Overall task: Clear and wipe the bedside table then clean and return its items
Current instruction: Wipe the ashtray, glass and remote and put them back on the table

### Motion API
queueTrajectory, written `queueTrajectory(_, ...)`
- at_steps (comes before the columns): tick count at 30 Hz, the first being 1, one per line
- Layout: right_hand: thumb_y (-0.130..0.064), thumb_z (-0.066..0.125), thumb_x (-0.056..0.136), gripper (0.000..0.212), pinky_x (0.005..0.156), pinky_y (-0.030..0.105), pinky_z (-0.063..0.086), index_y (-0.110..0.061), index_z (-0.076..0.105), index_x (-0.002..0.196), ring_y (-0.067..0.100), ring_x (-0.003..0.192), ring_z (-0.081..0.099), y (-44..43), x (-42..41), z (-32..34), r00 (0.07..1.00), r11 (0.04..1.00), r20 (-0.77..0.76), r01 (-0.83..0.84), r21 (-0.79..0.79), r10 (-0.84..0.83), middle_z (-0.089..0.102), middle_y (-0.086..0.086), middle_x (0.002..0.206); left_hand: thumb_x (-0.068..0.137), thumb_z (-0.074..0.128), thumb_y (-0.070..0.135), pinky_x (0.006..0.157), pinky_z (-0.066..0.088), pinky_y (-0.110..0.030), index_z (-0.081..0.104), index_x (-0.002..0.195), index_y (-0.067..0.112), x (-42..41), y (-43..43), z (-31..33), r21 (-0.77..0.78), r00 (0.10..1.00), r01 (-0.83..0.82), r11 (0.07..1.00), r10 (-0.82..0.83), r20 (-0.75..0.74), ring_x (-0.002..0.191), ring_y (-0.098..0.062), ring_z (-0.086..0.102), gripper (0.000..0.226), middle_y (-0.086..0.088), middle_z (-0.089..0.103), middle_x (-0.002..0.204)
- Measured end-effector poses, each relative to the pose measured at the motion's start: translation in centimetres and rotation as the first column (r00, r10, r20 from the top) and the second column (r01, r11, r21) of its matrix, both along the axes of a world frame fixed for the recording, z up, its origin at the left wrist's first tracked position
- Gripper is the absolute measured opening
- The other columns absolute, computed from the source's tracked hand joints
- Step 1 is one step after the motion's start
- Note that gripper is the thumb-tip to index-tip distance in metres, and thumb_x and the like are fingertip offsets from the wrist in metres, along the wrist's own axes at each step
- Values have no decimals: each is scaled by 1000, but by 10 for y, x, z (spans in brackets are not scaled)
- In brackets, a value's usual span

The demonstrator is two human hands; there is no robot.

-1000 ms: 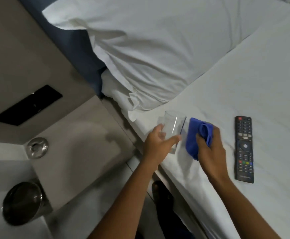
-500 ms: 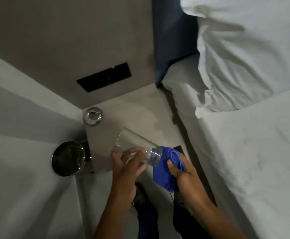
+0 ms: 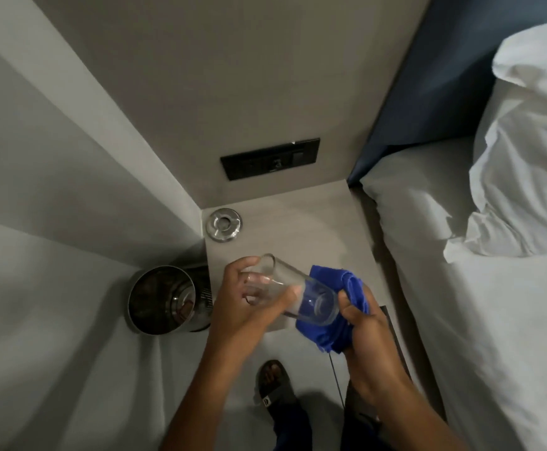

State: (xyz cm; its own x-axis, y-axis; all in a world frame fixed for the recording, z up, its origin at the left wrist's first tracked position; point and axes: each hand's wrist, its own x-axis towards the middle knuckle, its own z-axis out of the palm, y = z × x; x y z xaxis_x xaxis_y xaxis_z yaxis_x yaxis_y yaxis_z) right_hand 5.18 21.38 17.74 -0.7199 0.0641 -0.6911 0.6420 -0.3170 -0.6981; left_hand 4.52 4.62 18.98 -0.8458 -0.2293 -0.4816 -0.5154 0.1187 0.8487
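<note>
The counter beside the bed carries only an ashtray. Above its front edge, the left hand holds a tilted glass; the right hand presses a blue cloth against its base. Smooth glass could slip from that grip and break on the floor.

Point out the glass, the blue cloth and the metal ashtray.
glass (image 3: 285, 281): head view, on its clear side wall.
blue cloth (image 3: 353, 288): head view, on the bunched fold above the right hand.
metal ashtray (image 3: 224, 223): head view, on its centre.
</note>
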Motion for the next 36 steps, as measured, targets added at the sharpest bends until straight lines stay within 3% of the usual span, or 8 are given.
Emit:
queueTrajectory(3, -15, 50, 98, 26, 95, 57, 50, -33, 67, 100, 33, 100, 68, 1, -20, -1, 999, 996, -48, 5, 87, 0, 74, 5, 100, 60, 87, 48, 74, 49, -15, 49, 129, 43, -6, -14, 4, -170, 953, 300, 939, -285, 107, 98, -1, 62, 79, 13, 61, 109)
queueTrajectory(11, -11, 46, 100, 32, 83, 36, 58, -32, 59, 118, 21, 98, 68, -7, -44, -8, 963, 968, -216, -112, 223, 161, 66, 7, 111, 53, 78, 69, 79, 56, -27, 67, 107, 34, -39, -18, 10, -361, 750, 660, 659, -548, 371, 86, 0, 67, 64, 15, 73, 93)
queueTrajectory(14, -10, 43, 101, 28, 66, 21, 54, -23, 55, 123, 5, 80, 69, -5, -57, -11, 979, 975, -196, -1, 224, 46, 64, 4, 106, 57, 78, 66, 80, 57, -30, 71, 98, 33, -41, -7, -8, -355, 845, 528, 772, -436, 308, 84, -2, 69, 53, 14, 74, 88)
queueTrajectory(18, -16, 42, 101, 21, 89, 49, 51, -29, 57, 105, 29, 92, 60, 4, -64, -25, 990, 976, -42, 140, 165, -134, 60, 7, 101, 54, 80, 64, 87, 58, -36, 70, 108, 34, -33, 17, -47, -94, 962, 167, 981, -141, 232, 93, -11, 72, 64, 11, 76, 96)
queueTrajectory(20, -15, 43, 101, 22, 87, 49, 53, -32, 57, 102, 29, 101, 62, 8, -65, -29, 992, 984, -16, 125, 125, -124, 64, 3, 107, 61, 83, 54, 87, 57, -36, 68, 109, 32, -33, 32, -59, 45, 971, 83, 995, -91, 222, 98, -17, 71, 55, 6, 76, 100)
queueTrajectory(24, -15, 43, 101, 25, 72, 24, 50, -28, 55, 117, 15, 98, 65, 24, -66, -37, 996, 982, -75, -35, 186, 50, 66, 1, 111, 59, 84, 52, 90, 54, -32, 50, 127, 36, -56, 41, -72, 14, 939, 242, 970, -238, 249, 103, -8, 65, 77, 11, 68, 110)
queueTrajectory(31, -15, 46, 100, 20, 83, 45, 56, -30, 54, 112, 23, 89, 66, 66, -86, -64, 965, 900, -52, -220, 375, 258, 66, -1, 94, 50, 81, 45, 88, 57, -35, 54, 119, 32, -108, 78, -114, -76, 879, 401, 913, -360, 311, 96, -8, 66, 75, 11, 67, 106)
queueTrajectory(36, -10, 45, 98, 21, 55, 18, 48, -22, 52, 114, 7, 63, 61, 91, -110, -79, 924, 796, -97, -262, 546, 370, 62, -1, 75, 52, 86, 34, 83, 57, -36, 50, 107, 28, -139, 120, -157, -141, 921, 345, 928, -306, 240, 95, -15, 65, 67, 2, 66, 107)
